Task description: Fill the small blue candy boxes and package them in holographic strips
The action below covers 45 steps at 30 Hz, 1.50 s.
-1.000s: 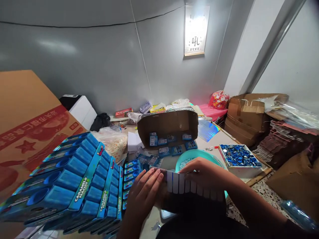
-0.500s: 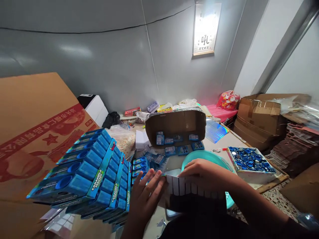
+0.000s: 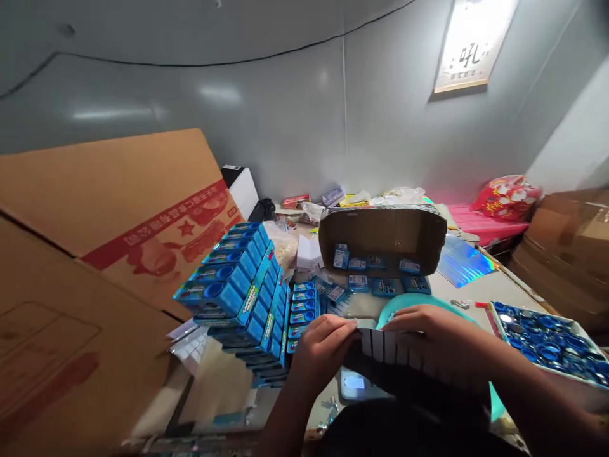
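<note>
Low in front of me, a thin, card-like piece (image 3: 378, 346) with a row of white stripes is held between my hands; its lower part is lost in shadow. The curled fingers of my left hand (image 3: 320, 349) pinch its left end. My right hand (image 3: 421, 327) closes over its top edge farther right, with the thumb hidden. Left of my left hand rises a tall stack of blue printed boxes (image 3: 247, 298) with round openings, and a shorter row of similar boxes (image 3: 304, 308) is beside it. A teal basin (image 3: 397, 304) lies partly behind my right hand.
An open carton (image 3: 380, 235) lies on its side with several small blue packets inside and before it. At right is a tray of blue round caps (image 3: 547, 343). A big cardboard box (image 3: 157, 203) fills the left. A pale flat device (image 3: 354, 384) rests below my hands.
My view has swung left, so things appear farther right. The left hand's fingers, stretched out before, are now curled on the striped piece's edge. My right hand keeps its hold.
</note>
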Available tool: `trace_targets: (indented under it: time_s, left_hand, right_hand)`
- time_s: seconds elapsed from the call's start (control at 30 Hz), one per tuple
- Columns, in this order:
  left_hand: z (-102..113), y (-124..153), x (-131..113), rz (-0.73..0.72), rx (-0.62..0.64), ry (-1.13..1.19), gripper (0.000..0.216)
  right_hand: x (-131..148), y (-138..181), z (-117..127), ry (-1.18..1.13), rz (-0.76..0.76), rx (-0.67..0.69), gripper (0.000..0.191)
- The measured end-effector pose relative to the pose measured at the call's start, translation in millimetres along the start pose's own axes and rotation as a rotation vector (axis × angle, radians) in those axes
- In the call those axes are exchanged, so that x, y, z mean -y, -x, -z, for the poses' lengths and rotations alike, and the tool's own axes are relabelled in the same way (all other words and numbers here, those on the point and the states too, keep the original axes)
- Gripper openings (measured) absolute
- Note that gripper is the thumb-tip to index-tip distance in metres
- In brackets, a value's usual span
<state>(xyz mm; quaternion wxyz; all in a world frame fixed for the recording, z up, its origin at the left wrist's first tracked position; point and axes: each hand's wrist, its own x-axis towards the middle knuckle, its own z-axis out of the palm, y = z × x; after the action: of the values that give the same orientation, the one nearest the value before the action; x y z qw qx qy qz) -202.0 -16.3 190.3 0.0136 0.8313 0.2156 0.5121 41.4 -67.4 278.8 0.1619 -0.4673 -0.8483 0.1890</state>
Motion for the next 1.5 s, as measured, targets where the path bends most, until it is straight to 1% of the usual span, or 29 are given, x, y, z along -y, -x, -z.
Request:
trace_targets:
  time_s: [0.1,0.2,0.27,0.4,0.5,0.6,0.67,0.73,0.8,0.87,0.97,1.03,1.07,1.1,1.13,1.17,1.2,1.23,1.33,1.37,1.43,1.5]
  left_hand:
    - [1.3,12.0,1.3,-0.084,-0.062,-0.124,0.034]
    - [1.5,24.1,3.0,-0.147,-0.115,-0.275,0.035]
    - [0.1,30.7,5.1,-0.17,-0.148,-0.324,0.036]
    - [-4.2,39.0,11.0,-0.195,-0.171,-0.344,0.035]
    - [-4.3,38.8,13.4,-0.202,-0.168,-0.379,0.033]
    - [-1.6,32.3,11.7,-0.198,-0.174,-0.304,0.04]
    - [-0.2,26.5,9.5,-0.148,-0.171,-0.235,0.044]
    - [-0.1,21.0,8.1,-0.039,-0.122,-0.163,0.036]
    - [-0.9,16.5,7.7,0.085,-0.051,-0.047,0.021]
    - [-1.6,12.5,7.2,0.192,0.031,0.095,0.012]
    - [-1.7,6.3,3.9,0.283,0.174,0.264,0.014]
    - [-1.7,2.6,0.3,0.33,0.238,0.334,0.015]
    - [-1.8,1.3,-1.5,0.365,0.235,0.35,0.015]
    - [-1.8,0.5,-3.0,0.406,0.205,0.354,0.013]
    - [-1.9,0.1,-4.2,0.437,0.163,0.343,0.011]
    - [-1.8,0.2,-5.0,0.438,0.116,0.312,0.012]
    - [-1.5,0.5,-5.5,0.401,0.072,0.267,0.016]
    - [-1.0,1.1,-5.9,0.332,0.034,0.207,0.02]
    - [1.9,3.4,-6.5,0.07,-0.021,0.001,0.032]
    - [3.0,4.4,-6.7,0.01,-0.042,-0.059,0.037]
    - [5.2,7.1,-7.0,-0.064,-0.076,-0.152,0.048]
    - [7.0,10.2,-6.7,-0.105,-0.087,-0.207,0.052]
  right_hand:
    - [3.1,-3.8,0.5,-0.043,-0.018,0.076,0.03]
    - [5.8,-7.4,0.0,-0.06,-0.005,0.079,0.028]
    - [6.4,-9.3,-0.5,-0.066,0.006,0.082,0.027]
    - [6.7,-11.7,-0.9,-0.083,0.038,0.054,0.026]
    - [7.2,-12.0,-1.6,-0.105,0.066,0.048,0.026]
    - [7.7,-10.4,-2.2,-0.106,0.063,0.036,0.028]
    - [8.1,-8.2,-1.9,-0.091,0.052,0.033,0.028]
    - [9.1,-6.0,-1.5,-0.057,0.049,0.033,0.028]
    - [11.5,-5.4,-2.3,0.016,0.032,0.032,0.026]
    - [15.2,-7.9,-5.7,0.134,-0.018,0.012,0.023]
    - [20.5,-17.5,-15.3,0.3,-0.07,-0.011,0.021]
    - [21.3,-25.1,-22.7,0.335,-0.04,-0.003,0.012]
    - [20.7,-28.2,-26.0,0.331,-0.011,-0.004,0.01]
    - [19.7,-30.6,-28.9,0.317,0.014,-0.019,0.011]
    - [18.5,-32.2,-31.4,0.296,0.035,-0.045,0.013]
    - [17.4,-33.1,-33.3,0.274,0.052,-0.079,0.015]
    - [16.6,-33.6,-34.8,0.253,0.066,-0.113,0.017]
    - [16.4,-33.7,-36.0,0.229,0.076,-0.143,0.019]
    - [19.1,-34.2,-37.4,0.134,0.071,-0.189,0.021]
    - [20.7,-34.8,-37.4,0.099,0.063,-0.192,0.021]
    - [23.9,-36.4,-37.1,0.047,0.056,-0.188,0.022]
    - [26.0,-38.3,-37.0,0.037,0.072,-0.187,0.022]
